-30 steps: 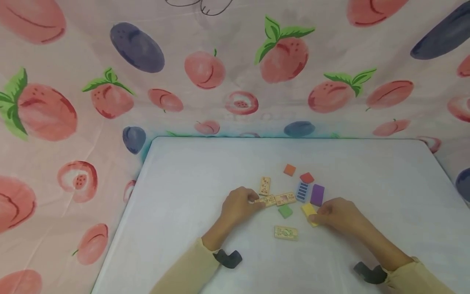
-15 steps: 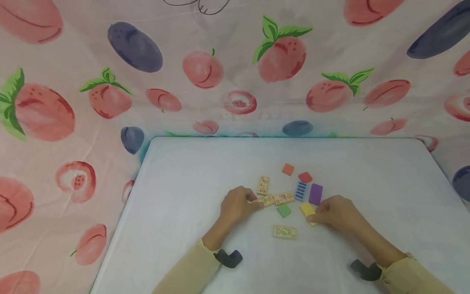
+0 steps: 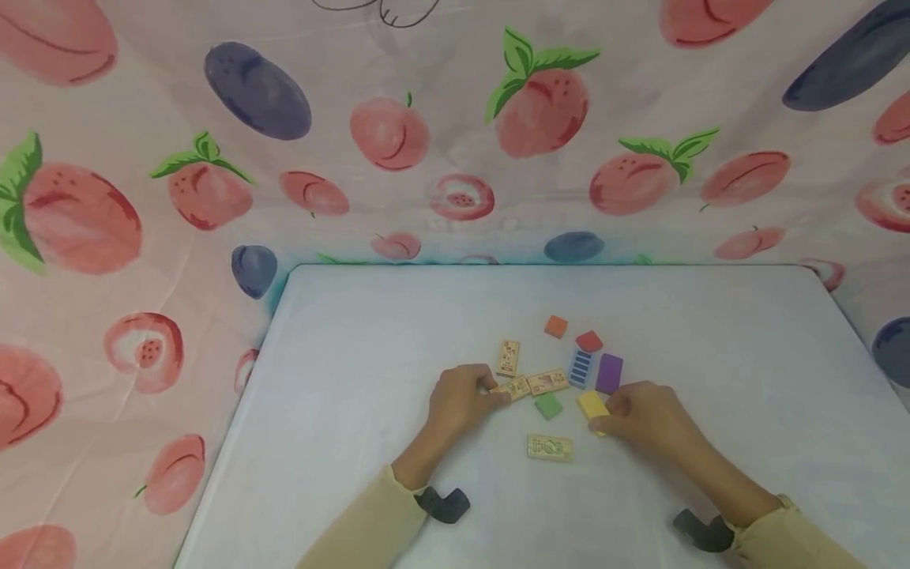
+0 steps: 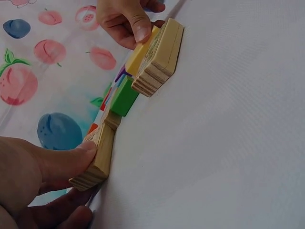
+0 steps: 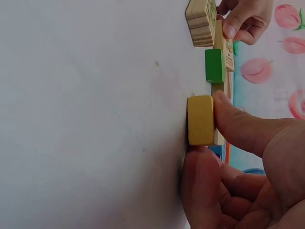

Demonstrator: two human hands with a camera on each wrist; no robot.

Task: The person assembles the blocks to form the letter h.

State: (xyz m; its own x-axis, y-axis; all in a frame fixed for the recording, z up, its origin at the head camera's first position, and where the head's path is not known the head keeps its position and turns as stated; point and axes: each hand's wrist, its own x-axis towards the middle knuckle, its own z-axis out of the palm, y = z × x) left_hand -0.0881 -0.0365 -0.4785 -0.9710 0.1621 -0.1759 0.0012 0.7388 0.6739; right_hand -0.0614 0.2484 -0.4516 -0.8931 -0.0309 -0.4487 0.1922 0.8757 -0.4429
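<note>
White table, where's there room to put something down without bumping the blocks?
Bare room lies left of the left hand, right of the right hand, and beyond the orange block up to the far edge of the white table. It's crowded between the hands, where the green block, yellow block and printed wooden blocks sit close together.

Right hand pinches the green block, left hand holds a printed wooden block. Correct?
Wrong colour: the right hand pinches the yellow block, as the right wrist view shows; the green block lies apart from both hands. The left hand does hold a printed wooden block.
</note>
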